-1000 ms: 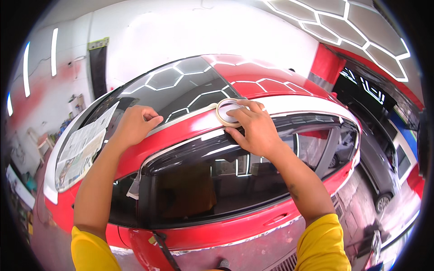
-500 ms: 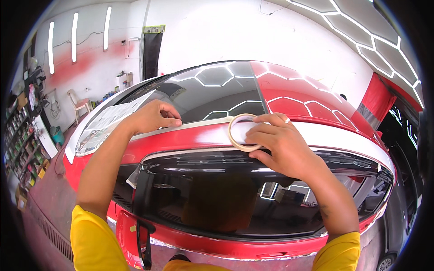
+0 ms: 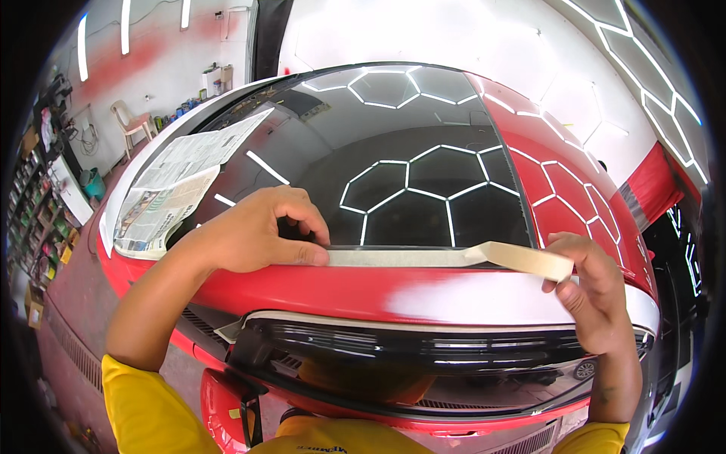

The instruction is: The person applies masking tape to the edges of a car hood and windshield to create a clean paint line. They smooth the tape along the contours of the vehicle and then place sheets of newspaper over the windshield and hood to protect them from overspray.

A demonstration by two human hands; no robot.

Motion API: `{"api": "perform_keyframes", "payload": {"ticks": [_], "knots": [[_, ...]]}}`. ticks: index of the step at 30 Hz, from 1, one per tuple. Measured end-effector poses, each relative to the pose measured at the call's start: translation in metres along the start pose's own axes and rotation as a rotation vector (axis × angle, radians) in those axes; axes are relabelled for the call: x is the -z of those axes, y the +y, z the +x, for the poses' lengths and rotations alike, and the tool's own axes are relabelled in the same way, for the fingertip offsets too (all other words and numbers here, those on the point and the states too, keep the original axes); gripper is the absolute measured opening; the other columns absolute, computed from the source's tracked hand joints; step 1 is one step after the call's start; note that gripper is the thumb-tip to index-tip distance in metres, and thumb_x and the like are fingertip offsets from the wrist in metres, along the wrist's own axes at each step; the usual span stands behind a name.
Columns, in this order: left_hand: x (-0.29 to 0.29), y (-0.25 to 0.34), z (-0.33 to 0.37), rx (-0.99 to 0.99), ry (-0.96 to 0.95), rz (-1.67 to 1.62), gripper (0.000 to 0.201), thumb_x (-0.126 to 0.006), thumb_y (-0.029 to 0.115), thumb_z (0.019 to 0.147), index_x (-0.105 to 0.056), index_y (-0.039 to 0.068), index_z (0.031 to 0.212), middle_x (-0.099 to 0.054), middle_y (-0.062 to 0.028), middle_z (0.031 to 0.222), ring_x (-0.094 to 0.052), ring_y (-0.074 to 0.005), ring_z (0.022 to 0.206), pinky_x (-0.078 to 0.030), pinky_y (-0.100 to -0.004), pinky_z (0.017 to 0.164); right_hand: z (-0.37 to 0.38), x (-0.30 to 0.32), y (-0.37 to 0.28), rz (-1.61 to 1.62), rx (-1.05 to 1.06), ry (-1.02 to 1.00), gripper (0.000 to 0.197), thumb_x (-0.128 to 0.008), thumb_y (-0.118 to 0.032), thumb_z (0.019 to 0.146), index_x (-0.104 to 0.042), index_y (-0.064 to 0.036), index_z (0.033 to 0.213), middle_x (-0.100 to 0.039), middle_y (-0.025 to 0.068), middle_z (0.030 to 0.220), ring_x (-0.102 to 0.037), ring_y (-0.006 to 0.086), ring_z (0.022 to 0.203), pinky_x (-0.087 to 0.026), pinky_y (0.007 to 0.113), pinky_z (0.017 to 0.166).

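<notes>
A roll of masking tape (image 3: 533, 261) is pinched between the thumb and fingers of my right hand (image 3: 597, 295), its edge turned toward me. From the roll a pale tape strip (image 3: 401, 258) runs left along the lower edge of the car's dark windshield glass (image 3: 431, 174), twisting slightly close to the roll. My left hand (image 3: 261, 231) is closed, fingers curled, with the thumb on the strip's left part. Below the tape lies the red roof pillar (image 3: 325, 287), with a whitish patch (image 3: 454, 295) on its right half.
Newspaper sheets (image 3: 181, 193) cover the windshield's left end. The dark side window (image 3: 393, 352) and red side mirror (image 3: 227, 408) are nearest me. Beyond the glass is the red roof (image 3: 560, 174). A plastic chair (image 3: 131, 125) and loaded shelves (image 3: 34, 197) stand at left.
My right hand has moved right with the roll, which has turned edge-on, and a free strip now spans between my hands. The left hand is a little farther right; the view has shifted.
</notes>
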State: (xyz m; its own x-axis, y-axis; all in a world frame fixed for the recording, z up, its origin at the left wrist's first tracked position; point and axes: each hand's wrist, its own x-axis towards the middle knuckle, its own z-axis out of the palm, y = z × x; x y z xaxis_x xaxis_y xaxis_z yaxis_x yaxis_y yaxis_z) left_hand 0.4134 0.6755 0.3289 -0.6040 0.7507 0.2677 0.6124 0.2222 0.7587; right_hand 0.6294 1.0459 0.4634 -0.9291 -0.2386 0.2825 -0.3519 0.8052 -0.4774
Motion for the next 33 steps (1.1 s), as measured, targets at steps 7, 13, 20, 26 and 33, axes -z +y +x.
{"api": "perform_keyframes", "payload": {"ticks": [7,13,20,26,33], "knots": [[0.005,-0.004,0.003,-0.072,0.001,0.082,0.03,-0.099,0.029,0.081,-0.083,0.011,0.099,-0.068,-0.0036,0.096,-0.061,-0.0241,0.101,-0.047,-0.0383,0.094,0.052,0.013,0.018,0.343,-0.034,0.091,0.056,-0.07,-0.043,0.111,-0.06,0.002,0.143,-0.071,0.0063,0.103,-0.056,0.0067,0.083,-0.046,0.024,0.077],[0.007,-0.001,0.005,-0.046,-0.039,0.095,0.03,-0.1,0.03,0.08,-0.082,0.011,0.096,-0.067,-0.0016,0.096,-0.059,-0.0242,0.105,-0.045,-0.0393,0.097,0.051,0.045,0.019,0.093,0.174,0.116,0.048,-0.082,-0.043,0.1,-0.076,-0.0049,0.128,-0.062,0.0012,0.083,-0.047,0.0086,0.071,-0.034,0.029,0.063],[0.017,0.003,0.01,0.016,-0.102,0.157,0.033,-0.1,0.035,0.079,-0.08,0.012,0.091,-0.065,-0.0005,0.099,-0.057,-0.0236,0.107,-0.042,-0.0383,0.102,0.034,0.074,0.002,-0.638,0.075,-0.136,0.029,-0.087,-0.016,0.087,-0.09,-0.0185,0.115,-0.058,-0.0016,0.07,-0.044,0.0151,0.065,-0.031,0.032,0.062],[0.02,0.001,0.02,0.017,-0.181,0.103,0.034,-0.1,0.036,0.079,-0.078,0.013,0.088,-0.065,-0.0003,0.1,-0.057,-0.0233,0.108,-0.04,-0.0373,0.103,0.017,0.063,0.001,-0.888,0.081,-0.084,0.047,-0.084,-0.003,0.081,-0.087,-0.0222,0.124,-0.048,0.0025,0.071,-0.05,0.0214,0.064,-0.036,0.039,0.059],[0.02,-0.002,0.023,-0.014,-0.206,0.101,0.032,-0.099,0.036,0.08,-0.078,0.014,0.09,-0.064,-0.0004,0.101,-0.058,-0.0226,0.109,-0.039,-0.0376,0.105,0.004,0.047,0.007,-1.177,0.191,-0.071,0.046,-0.083,-0.003,0.081,-0.086,-0.0219,0.123,-0.047,0.0031,0.074,-0.053,0.0227,0.066,-0.04,0.041,0.059]]}}
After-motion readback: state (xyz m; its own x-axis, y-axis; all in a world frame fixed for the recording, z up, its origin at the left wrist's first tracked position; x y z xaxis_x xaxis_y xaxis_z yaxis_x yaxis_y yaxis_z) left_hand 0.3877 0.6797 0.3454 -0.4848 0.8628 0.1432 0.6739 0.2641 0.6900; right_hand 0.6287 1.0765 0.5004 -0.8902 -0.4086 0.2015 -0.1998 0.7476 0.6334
